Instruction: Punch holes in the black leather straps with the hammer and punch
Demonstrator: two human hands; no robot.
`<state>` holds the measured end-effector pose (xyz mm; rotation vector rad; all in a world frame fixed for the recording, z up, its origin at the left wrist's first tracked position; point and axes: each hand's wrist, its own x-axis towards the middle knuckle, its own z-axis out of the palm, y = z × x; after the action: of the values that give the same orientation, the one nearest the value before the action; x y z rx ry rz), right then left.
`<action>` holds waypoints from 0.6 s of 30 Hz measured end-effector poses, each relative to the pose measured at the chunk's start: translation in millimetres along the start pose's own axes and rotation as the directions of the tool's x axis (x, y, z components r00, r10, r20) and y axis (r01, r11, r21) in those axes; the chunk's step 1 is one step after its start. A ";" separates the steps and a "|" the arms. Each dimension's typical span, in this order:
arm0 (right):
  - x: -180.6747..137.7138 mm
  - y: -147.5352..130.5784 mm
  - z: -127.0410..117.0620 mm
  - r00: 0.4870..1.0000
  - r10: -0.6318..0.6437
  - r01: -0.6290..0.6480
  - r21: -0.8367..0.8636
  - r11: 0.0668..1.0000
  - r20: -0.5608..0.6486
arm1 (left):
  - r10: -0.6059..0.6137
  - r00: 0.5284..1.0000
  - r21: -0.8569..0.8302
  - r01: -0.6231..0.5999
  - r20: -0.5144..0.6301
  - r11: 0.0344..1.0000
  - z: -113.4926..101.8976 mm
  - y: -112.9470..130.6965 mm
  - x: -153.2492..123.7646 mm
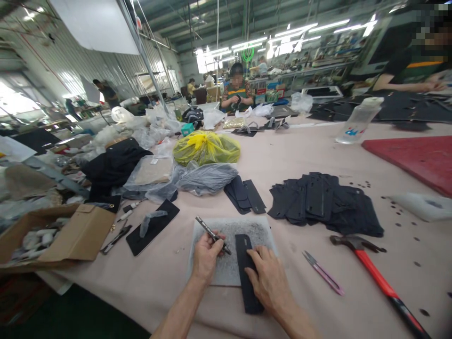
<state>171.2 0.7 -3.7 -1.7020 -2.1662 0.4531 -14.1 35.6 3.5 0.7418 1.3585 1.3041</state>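
- The left hand (205, 258) has its fingers closed around a slim metal rod (207, 229), held tilted like a pen, perhaps for control of its lower end, which points toward a dark strip just beside it.
- The dark strip (243, 252) lies partly on a pale, speckled board (259, 226), its near end overhanging onto the bench (289, 148).
- The right hand (270, 278) rests on the strip's right edge, fingers slightly apart and pressing rather than gripping, apparently to steady it.
- The board probably shields the bench cloth from marks.
- A red-handled hammer (376, 273) and pink-handled snips (323, 273) lie to the right, seemingly kept within reach; dark cut pieces (318, 202) are heaped beyond.
- Writing: a clear bottle (356, 123) bears blue and red print, and a bagged pack carries a small white label (154, 161); neither is legible.
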 end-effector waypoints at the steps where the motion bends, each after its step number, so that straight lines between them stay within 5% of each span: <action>1: 0.1 0.2 -0.5 1.000 0.002 -0.002 0.003 1.000 0.004 | 0.007 1.000 0.031 -0.008 0.014 1.000 -1.0 0.4 0.0; 8: -1.1 -0.8 -3.8 1.000 -0.002 0.002 0.011 1.000 0.004 | 0.157 0.987 0.271 -0.157 0.019 0.950 -3.7 -4.3 0.7; 12: -2.2 -1.6 -4.0 1.000 -0.003 0.003 0.009 1.000 -0.003 | 0.319 0.948 0.510 -0.268 -0.013 0.817 -3.1 -12.1 -1.0; 18: -4.1 -1.5 -2.8 1.000 -0.011 0.011 0.004 1.000 0.019 | 0.406 0.898 0.645 -0.414 0.172 0.642 -6.1 -20.4 -4.7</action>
<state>172.0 -3.6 -0.9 -1.6900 -2.1859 0.4722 -14.2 25.1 -15.6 1.6421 1.7374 1.1160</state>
